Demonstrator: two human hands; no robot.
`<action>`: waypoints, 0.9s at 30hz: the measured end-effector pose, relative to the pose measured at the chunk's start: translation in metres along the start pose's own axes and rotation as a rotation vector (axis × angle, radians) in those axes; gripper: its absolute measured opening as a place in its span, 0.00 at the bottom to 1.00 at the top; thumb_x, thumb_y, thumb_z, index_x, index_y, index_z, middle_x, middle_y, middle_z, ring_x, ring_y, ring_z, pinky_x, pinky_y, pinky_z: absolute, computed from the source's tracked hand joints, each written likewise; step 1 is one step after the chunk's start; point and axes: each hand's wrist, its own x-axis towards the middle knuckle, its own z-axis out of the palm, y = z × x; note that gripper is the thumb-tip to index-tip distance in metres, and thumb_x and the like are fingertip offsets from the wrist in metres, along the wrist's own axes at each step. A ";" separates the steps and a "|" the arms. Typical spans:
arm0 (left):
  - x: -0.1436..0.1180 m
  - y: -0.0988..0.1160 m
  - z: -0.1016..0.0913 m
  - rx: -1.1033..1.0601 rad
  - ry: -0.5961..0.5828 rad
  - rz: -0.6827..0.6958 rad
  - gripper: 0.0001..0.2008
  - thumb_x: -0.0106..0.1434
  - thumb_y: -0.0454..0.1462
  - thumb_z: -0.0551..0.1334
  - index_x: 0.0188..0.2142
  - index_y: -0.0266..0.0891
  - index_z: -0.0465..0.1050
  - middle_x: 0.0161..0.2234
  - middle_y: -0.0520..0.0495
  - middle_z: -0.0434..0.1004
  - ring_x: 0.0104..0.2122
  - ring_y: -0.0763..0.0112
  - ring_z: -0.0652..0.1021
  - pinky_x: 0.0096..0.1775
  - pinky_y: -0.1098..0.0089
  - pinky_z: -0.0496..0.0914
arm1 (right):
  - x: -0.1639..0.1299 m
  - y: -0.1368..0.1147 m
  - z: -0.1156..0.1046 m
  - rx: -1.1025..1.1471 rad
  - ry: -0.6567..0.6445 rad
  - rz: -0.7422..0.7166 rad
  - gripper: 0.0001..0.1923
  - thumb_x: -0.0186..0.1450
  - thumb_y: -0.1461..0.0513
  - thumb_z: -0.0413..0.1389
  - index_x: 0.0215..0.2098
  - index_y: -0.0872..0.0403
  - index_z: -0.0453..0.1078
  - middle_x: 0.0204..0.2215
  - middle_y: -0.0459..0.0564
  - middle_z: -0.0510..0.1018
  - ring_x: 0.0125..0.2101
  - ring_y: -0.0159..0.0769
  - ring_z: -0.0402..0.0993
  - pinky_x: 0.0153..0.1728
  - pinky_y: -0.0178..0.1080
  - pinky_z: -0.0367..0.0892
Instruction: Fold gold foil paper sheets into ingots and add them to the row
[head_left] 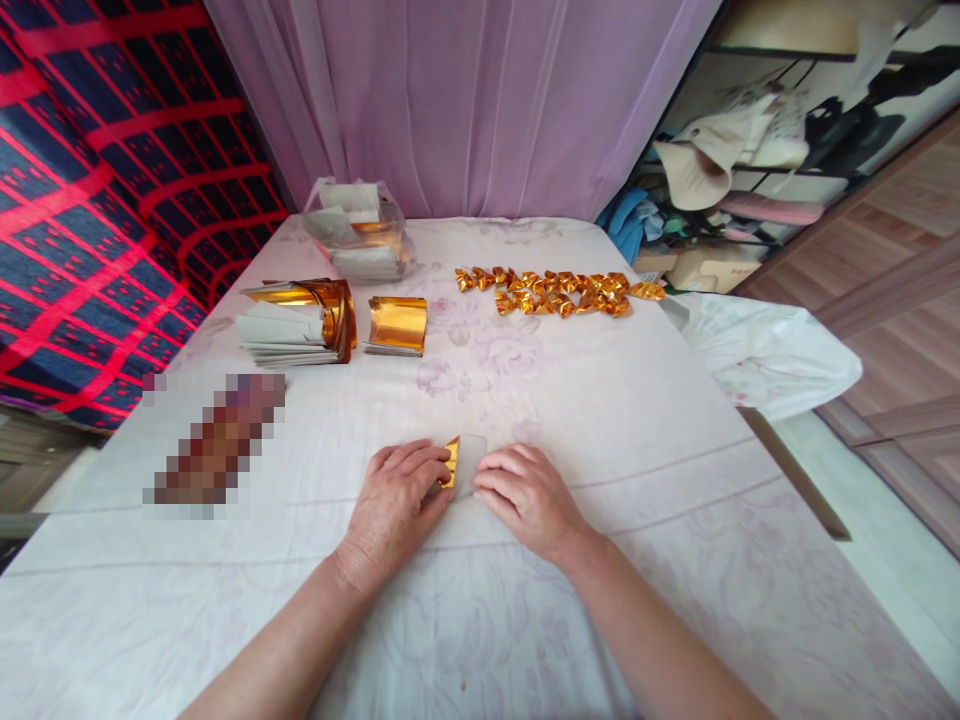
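A small sheet of gold foil paper (466,462) lies on the cloth-covered table in front of me, its pale back facing up and a folded gold corner showing at its left. My left hand (401,490) grips that left side, fingers bent over the fold and thumb along the near edge. At the right edge, my right hand (529,492) has its fingers pressed together on the paper. The fingers hide both ends of the sheet.
Folded gold foil pieces (562,292) lie in rows at the back right. A large stack of foil paper (300,325), a smaller stack (397,325) and a clear plastic bag of sheets (360,230) stand back left. A blurred-out object (221,440) is at left.
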 end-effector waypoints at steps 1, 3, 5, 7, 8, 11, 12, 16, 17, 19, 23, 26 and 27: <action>0.000 0.000 0.000 -0.010 -0.003 -0.005 0.03 0.62 0.35 0.64 0.37 0.43 0.74 0.49 0.49 0.80 0.52 0.57 0.75 0.50 0.55 0.65 | 0.001 0.000 0.001 0.008 0.000 0.016 0.06 0.68 0.62 0.56 0.35 0.51 0.75 0.35 0.48 0.79 0.37 0.36 0.71 0.40 0.42 0.65; -0.001 -0.001 0.001 -0.024 -0.011 -0.009 0.04 0.62 0.35 0.64 0.37 0.43 0.73 0.49 0.49 0.79 0.53 0.57 0.75 0.51 0.55 0.65 | 0.004 -0.001 0.002 0.024 -0.001 0.042 0.06 0.68 0.62 0.56 0.35 0.51 0.75 0.35 0.47 0.79 0.37 0.36 0.71 0.40 0.42 0.64; -0.002 -0.002 0.001 -0.033 -0.016 -0.013 0.05 0.61 0.35 0.65 0.38 0.43 0.73 0.50 0.49 0.79 0.54 0.57 0.74 0.52 0.55 0.65 | 0.006 -0.002 0.003 0.039 0.001 0.077 0.05 0.68 0.63 0.56 0.34 0.51 0.74 0.35 0.47 0.79 0.37 0.36 0.71 0.41 0.42 0.64; -0.002 -0.002 0.001 -0.037 -0.016 -0.016 0.05 0.61 0.35 0.65 0.38 0.43 0.73 0.50 0.49 0.79 0.54 0.58 0.74 0.52 0.55 0.65 | 0.007 -0.003 0.005 0.042 0.011 0.120 0.04 0.66 0.63 0.58 0.33 0.51 0.74 0.34 0.47 0.79 0.37 0.36 0.71 0.41 0.42 0.63; -0.003 -0.002 0.001 -0.038 -0.015 -0.016 0.05 0.61 0.35 0.65 0.38 0.43 0.73 0.50 0.49 0.79 0.54 0.58 0.74 0.52 0.55 0.64 | 0.008 -0.003 0.006 0.038 0.019 0.140 0.03 0.66 0.63 0.58 0.33 0.51 0.74 0.34 0.46 0.78 0.37 0.36 0.71 0.41 0.42 0.63; -0.003 -0.002 0.001 -0.044 -0.016 -0.014 0.05 0.62 0.36 0.65 0.39 0.43 0.73 0.50 0.49 0.79 0.54 0.58 0.74 0.53 0.55 0.64 | 0.009 -0.003 0.009 0.023 0.035 0.181 0.02 0.64 0.64 0.60 0.32 0.51 0.73 0.34 0.46 0.78 0.37 0.37 0.70 0.41 0.42 0.62; -0.003 -0.002 0.001 -0.046 -0.017 -0.015 0.05 0.62 0.36 0.65 0.39 0.43 0.73 0.50 0.49 0.79 0.54 0.58 0.74 0.53 0.55 0.64 | 0.009 -0.004 0.009 0.019 0.038 0.190 0.02 0.64 0.64 0.60 0.32 0.51 0.73 0.34 0.46 0.78 0.37 0.37 0.70 0.42 0.42 0.62; -0.002 -0.001 0.000 -0.057 -0.030 -0.023 0.06 0.61 0.36 0.65 0.39 0.43 0.73 0.50 0.49 0.79 0.55 0.58 0.74 0.53 0.55 0.64 | 0.010 -0.005 0.011 0.008 0.046 0.203 0.03 0.64 0.65 0.59 0.33 0.50 0.74 0.35 0.46 0.77 0.38 0.37 0.70 0.42 0.42 0.61; -0.002 -0.001 0.000 -0.060 -0.034 -0.025 0.06 0.61 0.36 0.65 0.39 0.43 0.73 0.50 0.49 0.79 0.55 0.58 0.74 0.53 0.55 0.64 | 0.010 -0.005 0.011 0.003 0.049 0.206 0.04 0.63 0.65 0.59 0.32 0.50 0.74 0.34 0.46 0.77 0.38 0.37 0.70 0.42 0.42 0.61; -0.002 -0.001 -0.001 -0.065 -0.044 -0.030 0.06 0.61 0.36 0.65 0.39 0.43 0.73 0.50 0.49 0.79 0.55 0.58 0.73 0.53 0.55 0.64 | 0.011 -0.006 0.011 -0.008 0.057 0.215 0.04 0.63 0.65 0.59 0.31 0.50 0.73 0.34 0.46 0.77 0.37 0.37 0.70 0.41 0.42 0.61; -0.001 -0.001 -0.003 -0.072 -0.062 -0.033 0.06 0.61 0.36 0.65 0.40 0.44 0.74 0.51 0.49 0.78 0.55 0.58 0.73 0.53 0.54 0.64 | 0.012 -0.007 0.012 -0.020 0.066 0.232 0.04 0.62 0.65 0.59 0.30 0.50 0.73 0.34 0.46 0.77 0.37 0.37 0.70 0.41 0.42 0.61; -0.001 -0.001 -0.004 -0.069 -0.069 -0.037 0.06 0.62 0.36 0.65 0.40 0.44 0.74 0.51 0.49 0.78 0.55 0.58 0.73 0.53 0.54 0.64 | 0.013 -0.009 0.013 -0.030 0.064 0.246 0.04 0.61 0.66 0.60 0.29 0.51 0.72 0.33 0.46 0.77 0.37 0.38 0.70 0.40 0.42 0.60; -0.001 -0.001 -0.004 -0.068 -0.070 -0.037 0.06 0.62 0.36 0.64 0.40 0.44 0.74 0.51 0.49 0.78 0.55 0.58 0.73 0.53 0.54 0.64 | 0.013 -0.010 0.012 -0.036 0.065 0.249 0.04 0.61 0.66 0.60 0.29 0.51 0.72 0.33 0.46 0.77 0.37 0.38 0.70 0.40 0.42 0.60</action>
